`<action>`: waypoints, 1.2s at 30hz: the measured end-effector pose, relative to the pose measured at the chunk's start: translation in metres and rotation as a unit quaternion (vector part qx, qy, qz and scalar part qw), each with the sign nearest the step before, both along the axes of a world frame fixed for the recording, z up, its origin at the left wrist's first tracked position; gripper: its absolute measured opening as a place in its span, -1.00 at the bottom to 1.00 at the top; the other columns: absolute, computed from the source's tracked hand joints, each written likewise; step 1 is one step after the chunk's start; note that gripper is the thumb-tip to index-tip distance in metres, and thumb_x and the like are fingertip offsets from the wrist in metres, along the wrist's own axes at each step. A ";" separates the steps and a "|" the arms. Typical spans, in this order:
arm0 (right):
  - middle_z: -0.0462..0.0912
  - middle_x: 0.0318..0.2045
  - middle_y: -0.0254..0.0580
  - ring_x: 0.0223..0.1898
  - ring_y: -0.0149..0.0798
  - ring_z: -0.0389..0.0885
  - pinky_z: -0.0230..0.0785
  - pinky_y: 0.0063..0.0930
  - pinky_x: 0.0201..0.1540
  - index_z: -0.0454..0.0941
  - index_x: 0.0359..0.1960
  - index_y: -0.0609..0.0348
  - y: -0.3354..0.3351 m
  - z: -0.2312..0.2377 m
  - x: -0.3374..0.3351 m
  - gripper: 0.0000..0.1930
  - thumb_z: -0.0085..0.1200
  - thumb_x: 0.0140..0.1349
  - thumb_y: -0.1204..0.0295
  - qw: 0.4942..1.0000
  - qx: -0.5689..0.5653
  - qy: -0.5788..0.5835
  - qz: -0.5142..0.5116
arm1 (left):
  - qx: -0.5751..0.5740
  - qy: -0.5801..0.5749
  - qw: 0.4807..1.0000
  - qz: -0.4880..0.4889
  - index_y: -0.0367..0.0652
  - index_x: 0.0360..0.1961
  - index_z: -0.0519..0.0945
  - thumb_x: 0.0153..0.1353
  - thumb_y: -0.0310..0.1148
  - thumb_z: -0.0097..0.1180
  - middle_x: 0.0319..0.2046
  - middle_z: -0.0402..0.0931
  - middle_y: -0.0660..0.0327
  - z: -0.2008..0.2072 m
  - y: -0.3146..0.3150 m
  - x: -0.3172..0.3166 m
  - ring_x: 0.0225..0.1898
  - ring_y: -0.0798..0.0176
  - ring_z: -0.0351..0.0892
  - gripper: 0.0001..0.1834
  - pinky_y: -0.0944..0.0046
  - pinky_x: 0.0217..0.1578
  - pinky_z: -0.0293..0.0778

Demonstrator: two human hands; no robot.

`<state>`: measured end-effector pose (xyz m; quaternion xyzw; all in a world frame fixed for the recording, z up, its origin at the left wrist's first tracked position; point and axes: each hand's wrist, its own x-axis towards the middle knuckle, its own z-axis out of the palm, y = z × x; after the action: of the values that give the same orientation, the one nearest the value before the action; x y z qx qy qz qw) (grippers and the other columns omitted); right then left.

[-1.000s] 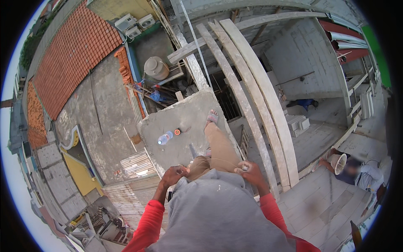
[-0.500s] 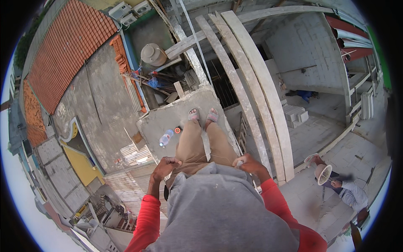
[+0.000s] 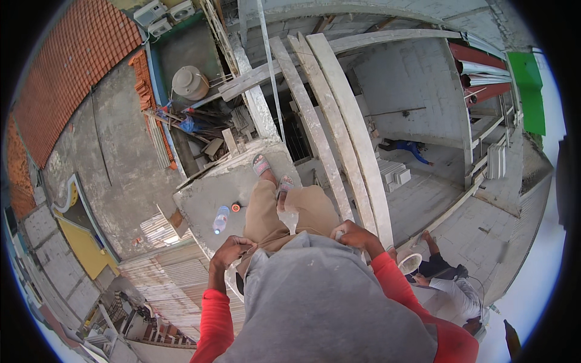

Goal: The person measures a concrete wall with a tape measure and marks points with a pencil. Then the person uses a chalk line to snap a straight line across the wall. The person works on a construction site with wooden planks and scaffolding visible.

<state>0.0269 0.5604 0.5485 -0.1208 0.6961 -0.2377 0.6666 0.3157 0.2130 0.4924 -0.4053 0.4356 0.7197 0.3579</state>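
Observation:
My left hand (image 3: 233, 249) is closed at my left hip, its fingertips pinched together beside the tan trousers (image 3: 266, 209). At the right hip my right hand (image 3: 356, 235) is closed too, with a small pale bit of something showing at its fingers. A thin pale string seems to run from hand to hand across my thighs; it is very faint now. The grey shirt (image 3: 327, 296) hangs just behind both hands. My sandalled left foot (image 3: 262, 164) stands ahead of the right foot (image 3: 284, 183) on a concrete ledge (image 3: 203, 196).
A plastic bottle (image 3: 221, 219) and a small orange-and-black round thing (image 3: 236, 207) lie on the ledge. Long pale beams (image 3: 342, 133) cross a drop at the right. Below right, a person holds a bucket (image 3: 410, 263); another person in blue (image 3: 411, 149) is farther off.
The view has swung to the right. My left foot has stepped forward on the ledge, and the right knee is more bent. Both hands remain closed at my hips. The bucket-carrying person has moved nearer.

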 end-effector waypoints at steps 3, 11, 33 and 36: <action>0.81 -0.34 -0.03 -0.27 -0.21 0.73 0.54 -0.38 -0.08 0.80 -0.24 0.30 -0.031 0.004 -0.016 -0.71 0.16 -0.02 0.51 0.998 0.015 0.049 0.035 | 0.036 0.002 0.999 0.036 -0.19 -0.22 0.83 0.38 -0.33 0.34 -0.50 0.57 0.50 -0.007 -0.018 -0.002 -0.53 0.57 0.31 -0.84 0.42 -0.48 0.15; 0.79 -0.40 -0.09 -0.33 -0.28 0.71 0.54 -0.36 -0.16 0.80 -0.26 0.29 -0.089 0.024 -0.052 -0.72 0.15 -0.01 0.53 0.984 0.097 0.129 0.071 | 0.078 0.021 0.992 0.095 -0.11 -0.29 0.81 0.39 -0.23 0.40 -0.57 0.42 0.58 -0.021 -0.036 -0.013 -0.58 0.60 0.16 -0.82 0.42 -0.52 0.04; 0.54 -0.58 -0.41 -0.62 -0.55 0.37 0.22 -0.53 -0.54 0.75 -0.28 0.26 -0.208 -0.119 -0.308 -0.66 0.19 0.48 0.19 0.956 0.064 0.215 -0.189 | -0.083 -0.107 0.962 0.239 -0.27 -0.47 0.74 0.52 -0.10 0.25 -0.65 0.48 0.39 -0.105 -0.073 -0.124 -0.62 0.55 0.26 -0.52 0.38 -0.55 0.15; 0.51 -0.58 -0.44 -0.60 -0.55 0.36 0.19 -0.52 -0.52 0.77 -0.25 0.23 -0.234 -0.131 -0.336 -0.55 0.31 0.43 0.00 0.981 0.013 0.158 -0.114 | -0.043 -0.035 0.970 0.237 -0.24 -0.52 0.68 0.55 0.01 0.21 -0.67 0.41 0.42 -0.116 -0.104 -0.232 -0.63 0.53 0.24 -0.43 0.37 -0.56 0.13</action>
<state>-0.3096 0.3264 0.4174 -0.0682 0.8050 -0.2813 0.5179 0.0835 0.1088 0.3762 -0.5372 0.3443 0.7500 0.1743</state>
